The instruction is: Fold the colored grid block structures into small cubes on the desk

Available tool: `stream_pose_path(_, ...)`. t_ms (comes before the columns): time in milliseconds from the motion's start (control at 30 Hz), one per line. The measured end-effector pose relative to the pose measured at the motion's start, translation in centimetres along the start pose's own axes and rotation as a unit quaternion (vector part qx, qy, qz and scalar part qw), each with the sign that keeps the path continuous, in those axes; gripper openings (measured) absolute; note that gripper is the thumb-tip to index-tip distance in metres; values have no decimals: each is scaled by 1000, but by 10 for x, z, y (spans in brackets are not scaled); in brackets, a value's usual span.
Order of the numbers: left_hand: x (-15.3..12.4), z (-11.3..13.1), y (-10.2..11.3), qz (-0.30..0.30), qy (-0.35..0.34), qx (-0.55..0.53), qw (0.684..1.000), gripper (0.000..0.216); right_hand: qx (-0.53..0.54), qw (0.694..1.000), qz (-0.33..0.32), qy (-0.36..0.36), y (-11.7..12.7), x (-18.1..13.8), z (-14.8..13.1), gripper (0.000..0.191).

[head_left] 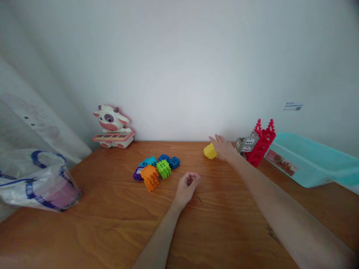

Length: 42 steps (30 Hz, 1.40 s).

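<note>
My left hand rests low over the table, fingers curled loosely toward the thumb, and I see nothing in it. My right hand is stretched out with its fingers extended beside a yellow block stack; whether it touches the stack is unclear. To the left of my left hand sits a cluster of toy building blocks: an orange stack, a lime green block, a purple block, a teal piece and dark blue pieces. Behind my right wrist stand grey blocks with white window pieces.
Red castle-like pieces stand by the grey blocks, next to a turquoise plastic bin on the right. A cow toy keyboard stands at the back left. A clear bag with blue trim is at the left edge. A wall bounds the wooden table.
</note>
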<state>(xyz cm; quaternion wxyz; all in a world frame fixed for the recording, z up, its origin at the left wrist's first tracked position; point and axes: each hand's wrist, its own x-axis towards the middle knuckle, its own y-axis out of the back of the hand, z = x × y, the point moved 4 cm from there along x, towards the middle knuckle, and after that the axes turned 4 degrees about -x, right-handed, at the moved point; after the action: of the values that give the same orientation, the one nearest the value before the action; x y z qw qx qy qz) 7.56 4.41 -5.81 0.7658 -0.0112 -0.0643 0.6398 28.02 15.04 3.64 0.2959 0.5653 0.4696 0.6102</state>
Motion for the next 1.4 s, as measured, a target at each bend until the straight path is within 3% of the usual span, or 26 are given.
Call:
stream_pose_path(100,0,-3,-2,-27,-1,-2,1000,43,-17,1000,-22,-8,-5,10,7,55)
stream_pose_path(200,0,-9,-5,-38,5,-24,999,45,-29,999,-21,0,0,-4,4,44)
stream_pose_path(300,2,-11,-2,-15,32,-91,995,50,-39,999,-3,17,8,-40,-12,50)
stream_pose_path(400,1,-11,3,-7,121,-174,977,51,-35,999,27,27,8,-91,-33,50)
stream_pose_path(500,-7,-7,-3,-100,217,-225,945,53,3,990,130,47,4,-139,-52,45)
stream_pose_path(567,-14,-6,-11,-145,235,-252,927,55,17,984,159,73,-3,-161,-61,39)
stream_pose_path(700,-21,-8,-21,-79,186,-273,940,43,43,976,161,138,-8,-181,-72,36)
stream_pose_path(800,-18,-7,-25,-25,140,-288,947,37,91,969,144,177,-5,-183,-76,44)
stream_pose_path(900,-13,-3,-29,-16,110,-303,947,38,146,959,205,127,4,-184,-69,49)
stream_pose_path(967,-11,0,-32,-24,103,-304,947,40,192,944,265,41,6,-185,-56,54)
stream_pose_path(1033,-12,2,-36,-41,87,-298,950,44,268,919,285,-51,3,-186,-38,62)
stream_pose_path(1133,-18,3,-41,-78,56,-280,955,53,457,855,191,-154,-13,-185,-18,66)
stream_pose_path(1233,-25,2,-43,-102,35,-239,965,61,594,783,66,-172,-21,-185,-17,69)
stream_pose_path(1300,-27,2,-44,-117,15,-182,976,63,608,775,37,-169,-17,-186,-21,72)
stream_pose_path(1400,-26,3,-47,-128,-35,-82,988,63,565,804,42,-181,-9,-188,-27,66)
